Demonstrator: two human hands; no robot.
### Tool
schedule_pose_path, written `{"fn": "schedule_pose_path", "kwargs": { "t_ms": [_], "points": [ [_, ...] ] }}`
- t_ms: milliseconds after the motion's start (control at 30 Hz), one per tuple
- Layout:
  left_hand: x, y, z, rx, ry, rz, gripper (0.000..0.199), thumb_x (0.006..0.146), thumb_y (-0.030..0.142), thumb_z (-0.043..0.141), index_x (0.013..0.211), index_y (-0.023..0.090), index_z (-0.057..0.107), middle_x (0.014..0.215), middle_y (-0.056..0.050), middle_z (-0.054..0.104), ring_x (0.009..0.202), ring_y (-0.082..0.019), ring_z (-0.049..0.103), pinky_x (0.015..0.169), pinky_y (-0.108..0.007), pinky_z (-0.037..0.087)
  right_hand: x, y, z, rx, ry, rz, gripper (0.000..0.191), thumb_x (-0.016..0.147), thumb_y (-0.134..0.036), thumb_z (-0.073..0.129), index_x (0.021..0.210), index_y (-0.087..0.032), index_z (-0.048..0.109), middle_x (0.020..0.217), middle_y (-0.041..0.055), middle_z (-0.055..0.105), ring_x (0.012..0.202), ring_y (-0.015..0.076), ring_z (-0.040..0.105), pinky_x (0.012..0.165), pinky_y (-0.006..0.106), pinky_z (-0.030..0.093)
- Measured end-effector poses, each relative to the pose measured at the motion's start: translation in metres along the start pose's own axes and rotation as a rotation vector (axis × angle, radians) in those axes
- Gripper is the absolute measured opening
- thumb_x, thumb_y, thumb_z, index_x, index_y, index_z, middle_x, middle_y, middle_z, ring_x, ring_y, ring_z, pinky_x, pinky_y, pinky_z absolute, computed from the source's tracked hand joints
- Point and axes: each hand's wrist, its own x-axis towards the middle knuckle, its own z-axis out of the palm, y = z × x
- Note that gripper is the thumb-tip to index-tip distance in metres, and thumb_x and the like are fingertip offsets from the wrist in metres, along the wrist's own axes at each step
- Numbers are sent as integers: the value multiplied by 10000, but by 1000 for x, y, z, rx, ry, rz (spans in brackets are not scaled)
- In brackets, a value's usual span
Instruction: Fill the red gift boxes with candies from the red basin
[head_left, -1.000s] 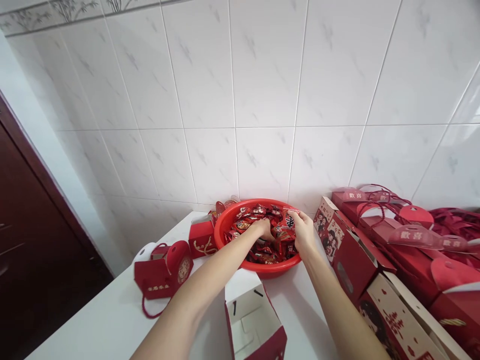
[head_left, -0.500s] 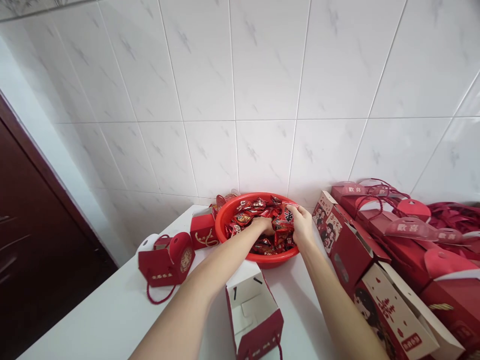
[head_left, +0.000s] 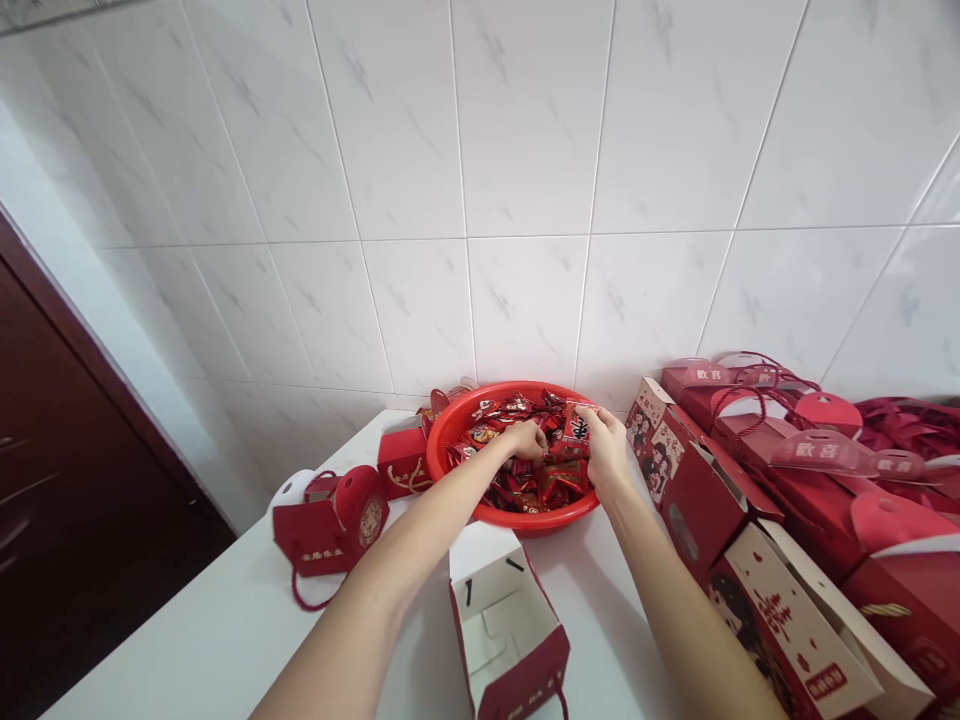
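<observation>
A round red basket (head_left: 491,512) full of shiny red wrapped candies (head_left: 517,490) stands against the wall. Over its middle, my left hand (head_left: 528,440) has its fingers pressed together on something too small to make out. My right hand (head_left: 606,445), at the basket's right rim, grips a red candy packet (head_left: 577,425) with dark lettering. In front of the basket an open red box (head_left: 525,670) shows its white inside, with two dark slots in its back wall.
A closed red gift box (head_left: 319,530) with a cord handle and a smaller red box (head_left: 403,460) stand left of the basket. Many red and cream boxes (head_left: 795,620) crowd the right side of the white table (head_left: 187,620). Behind rises a tiled wall (head_left: 525,310).
My left hand has risen out of the candies, and its closed fingers now show. My right hand still holds the packet in nearly the same place. The view has shifted slightly.
</observation>
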Motion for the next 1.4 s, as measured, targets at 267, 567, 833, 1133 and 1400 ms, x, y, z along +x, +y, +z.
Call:
{"fn": "schedule_pose_path", "kwargs": {
  "t_ms": [267,567,833,1133,1400],
  "points": [
    [-14,-15,-24,-403,-255,112,175,502,95,676,647,191,655,607,57,638,634,-139,617,601,-218,505,-3,-7,3,39,50,-15,206,576,-340,745,673,-176,667,651,-22,650,626,133,528,623,262,431],
    [-20,-12,-34,-855,-339,79,164,593,109,700,731,158,627,636,-36,706,518,-113,601,424,-160,380,-2,-4,2,53,30,-1,205,575,-334,760,669,-188,650,584,-51,605,568,125,508,570,256,409],
    [-12,-16,-32,-751,-113,-39,251,830,314,706,998,134,658,582,-38,677,430,-102,536,414,-172,373,-4,-7,2,17,25,9,197,590,-343,740,670,-193,640,639,-34,637,620,143,545,608,269,428],
    [-13,-20,-22,-573,20,69,1210,620,166,843,1585,184,113,1105,-116,737,1075,-254,686,871,-317,523,3,-4,2,45,44,4,189,571,-334,729,664,-189,650,590,-44,609,578,131,504,598,272,417],
    [-3,-27,-19,-190,-75,29,1059,548,197,836,1509,231,391,1050,-35,725,1025,-272,680,811,-281,509,1,-6,2,46,36,14,194,588,-348,715,677,-188,651,605,-37,623,559,125,498,571,263,414]
  ]
}}
